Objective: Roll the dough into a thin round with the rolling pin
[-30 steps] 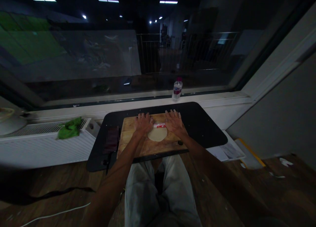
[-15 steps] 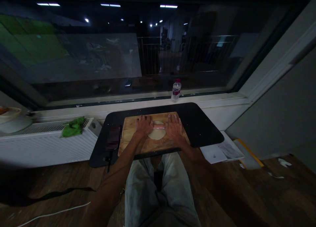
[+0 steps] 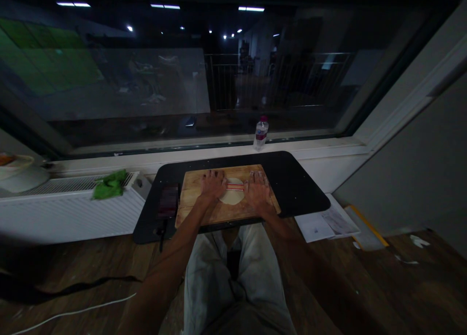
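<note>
A flat round of pale dough [image 3: 232, 198] lies on a wooden cutting board [image 3: 189, 206]. Across its upper half runs a thin rolling pin [image 3: 235, 186] with red and white stripes showing in the middle. My left hand [image 3: 213, 183] rests over the pin's left end, fingers stretched forward and slightly apart. Over the right end my right hand [image 3: 257, 186] lies the same way, palm down, with pale flour on its fingers. Both hands press from above rather than wrap around the pin, whose ends are hidden under them.
The board sits on a small black table [image 3: 299, 189]. A dark phone-like object [image 3: 168, 200] lies left of the board. A water bottle [image 3: 260, 133] stands on the windowsill. Left is a white radiator [image 3: 73, 218] with a green cloth [image 3: 110, 184]; papers [image 3: 321, 225] lie at right.
The rolling pin has turned under my palms: printed lettering faced up before, and red stripes show now. My hands stay at almost the same spot on the board.
</note>
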### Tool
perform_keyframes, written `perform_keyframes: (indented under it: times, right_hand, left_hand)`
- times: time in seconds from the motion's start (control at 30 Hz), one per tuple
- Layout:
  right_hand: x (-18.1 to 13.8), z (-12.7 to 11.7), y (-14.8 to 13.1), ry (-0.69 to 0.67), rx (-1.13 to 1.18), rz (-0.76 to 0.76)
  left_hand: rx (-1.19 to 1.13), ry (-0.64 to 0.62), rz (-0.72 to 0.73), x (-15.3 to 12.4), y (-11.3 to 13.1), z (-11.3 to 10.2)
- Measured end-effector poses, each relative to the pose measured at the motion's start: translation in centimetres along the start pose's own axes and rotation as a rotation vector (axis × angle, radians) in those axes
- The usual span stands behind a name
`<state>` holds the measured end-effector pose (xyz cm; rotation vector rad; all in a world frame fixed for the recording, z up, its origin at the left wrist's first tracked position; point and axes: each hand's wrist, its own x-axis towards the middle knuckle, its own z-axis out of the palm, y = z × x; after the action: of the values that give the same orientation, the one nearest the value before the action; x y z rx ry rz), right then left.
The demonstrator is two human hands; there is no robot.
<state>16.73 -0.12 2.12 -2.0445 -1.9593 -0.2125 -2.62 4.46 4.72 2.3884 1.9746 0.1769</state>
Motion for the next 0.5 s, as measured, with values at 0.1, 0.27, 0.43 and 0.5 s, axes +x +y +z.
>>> perform_keyframes:
  times: [0.1, 0.27, 0.43, 0.5]
  right_hand:
    - [0.4, -0.2, 0.1, -0.023, -0.021, -0.014]
    - [1.7, 0.0, 0.5, -0.071, -0.055, -0.042]
    - [3.8, 0.3, 1.1, -0.11, -0.078, -0.087]
    - [4.6, 0.7, 1.4, -0.106, -0.086, -0.117]
  left_hand:
    - [0.012, 0.018, -0.005, -0.1, 0.1, 0.0]
    - [0.014, 0.063, 0.008, -0.1, 0.3, 0.0]
    - [0.004, 0.088, -0.006, 0.5, 0.4, 0.0]
    - [0.0, 0.094, -0.013, 0.9, 0.4, 0.0]
